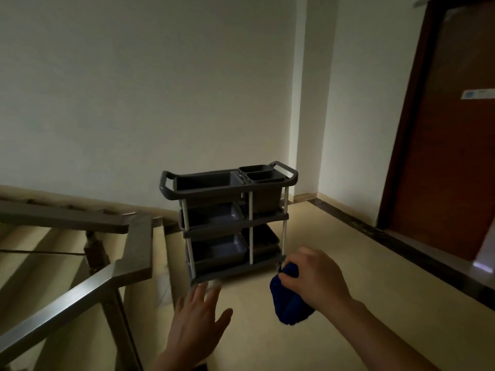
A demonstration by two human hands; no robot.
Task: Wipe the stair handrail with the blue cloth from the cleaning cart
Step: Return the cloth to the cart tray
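Note:
My right hand [314, 279] is shut on a bunched blue cloth [288, 303], which hangs below the fingers just in front of the cart's lower right corner. My left hand [199, 315] is open, fingers spread, held in the air in front of the cart's bottom shelf and holding nothing. The grey three-tier cleaning cart [230, 218] stands on the landing against the wall, with dark tubs on each shelf. The metal stair handrail [80, 287] runs from the lower left up to a corner at the left of the cart.
Stairs [34, 253] drop away at the left behind the railing. A brown door [450, 145] stands at the right, with a dark floor border [375, 231] along that wall. Pale tiled floor [316, 349] lies between me and the cart.

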